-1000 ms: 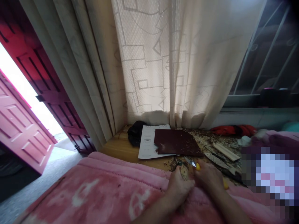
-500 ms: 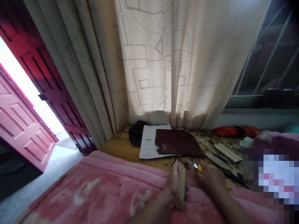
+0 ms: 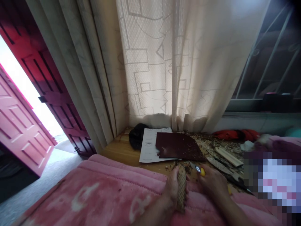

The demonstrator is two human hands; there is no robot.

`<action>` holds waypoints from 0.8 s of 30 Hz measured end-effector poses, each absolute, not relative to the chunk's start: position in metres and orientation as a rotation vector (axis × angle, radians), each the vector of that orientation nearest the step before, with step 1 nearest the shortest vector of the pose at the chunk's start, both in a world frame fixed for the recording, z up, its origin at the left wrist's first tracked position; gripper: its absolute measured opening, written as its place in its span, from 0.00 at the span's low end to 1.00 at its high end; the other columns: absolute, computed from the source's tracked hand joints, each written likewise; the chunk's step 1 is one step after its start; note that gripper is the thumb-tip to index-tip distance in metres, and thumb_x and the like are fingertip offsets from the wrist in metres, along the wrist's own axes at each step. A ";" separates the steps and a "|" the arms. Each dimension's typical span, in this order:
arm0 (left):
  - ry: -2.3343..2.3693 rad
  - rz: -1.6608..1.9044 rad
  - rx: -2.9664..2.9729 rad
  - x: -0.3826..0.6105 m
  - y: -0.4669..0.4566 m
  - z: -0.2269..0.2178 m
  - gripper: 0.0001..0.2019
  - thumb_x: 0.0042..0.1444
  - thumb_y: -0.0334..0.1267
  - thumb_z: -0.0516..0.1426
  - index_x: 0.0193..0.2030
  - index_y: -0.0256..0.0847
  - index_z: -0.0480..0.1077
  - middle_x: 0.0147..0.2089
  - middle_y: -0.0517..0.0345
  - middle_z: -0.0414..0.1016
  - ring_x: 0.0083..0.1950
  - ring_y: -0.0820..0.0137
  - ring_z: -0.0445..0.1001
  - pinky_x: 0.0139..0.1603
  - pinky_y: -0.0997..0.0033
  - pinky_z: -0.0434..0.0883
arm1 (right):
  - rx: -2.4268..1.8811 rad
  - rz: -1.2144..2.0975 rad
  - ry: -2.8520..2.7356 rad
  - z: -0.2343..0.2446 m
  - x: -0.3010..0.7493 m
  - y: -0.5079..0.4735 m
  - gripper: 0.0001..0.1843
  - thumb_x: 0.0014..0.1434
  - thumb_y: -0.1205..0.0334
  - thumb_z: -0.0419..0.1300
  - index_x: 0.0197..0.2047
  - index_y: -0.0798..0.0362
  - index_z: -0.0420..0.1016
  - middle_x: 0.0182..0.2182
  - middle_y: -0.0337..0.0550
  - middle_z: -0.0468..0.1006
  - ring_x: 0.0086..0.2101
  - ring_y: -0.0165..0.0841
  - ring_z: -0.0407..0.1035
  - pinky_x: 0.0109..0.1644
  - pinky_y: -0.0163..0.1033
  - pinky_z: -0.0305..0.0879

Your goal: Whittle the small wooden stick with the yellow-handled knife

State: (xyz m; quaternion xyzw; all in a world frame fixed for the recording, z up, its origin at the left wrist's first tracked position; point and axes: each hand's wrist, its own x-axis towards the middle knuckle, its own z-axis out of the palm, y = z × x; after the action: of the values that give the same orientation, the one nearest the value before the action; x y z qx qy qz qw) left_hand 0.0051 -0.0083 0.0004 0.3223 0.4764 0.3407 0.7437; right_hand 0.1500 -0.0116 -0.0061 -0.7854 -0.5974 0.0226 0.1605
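My left hand is closed around a pale carved piece of wood with a crosshatched, scale-like pattern. The piece stands nearly upright in view, its lower end over the pink blanket. To its right, my right hand grips a yellow-handled utility knife. The knife's metal tip points left toward the top of the wood, with a small gap between them. Part of the yellow handle shows behind the fist; the fingers hide the rest.
A dark maroon board lies over a white printed sheet on the wooden table. A black bag sits left of them. Wood shavings, a pale wood strip and a red cloth bundle lie right.
The view has shifted slightly. The carved wood leans a little more to the left at its top. Both hands keep their holds, and the knife stays close to the wood.
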 end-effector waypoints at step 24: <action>0.824 0.844 0.836 0.003 -0.010 -0.002 0.18 0.47 0.55 0.45 0.34 0.42 0.53 0.16 0.67 0.60 0.10 0.81 0.54 0.10 0.84 0.53 | -2.097 0.088 -1.836 -0.008 0.146 -0.014 0.10 0.48 0.60 0.46 0.27 0.49 0.68 0.25 0.41 0.73 0.28 0.32 0.65 0.29 0.34 0.48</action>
State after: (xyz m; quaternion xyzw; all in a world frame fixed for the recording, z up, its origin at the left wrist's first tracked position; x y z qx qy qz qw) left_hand 0.0029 -0.0103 -0.0021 0.3824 0.3771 0.3864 0.7499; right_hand 0.1465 -0.0144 -0.0084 -0.7403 -0.6482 0.0312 0.1756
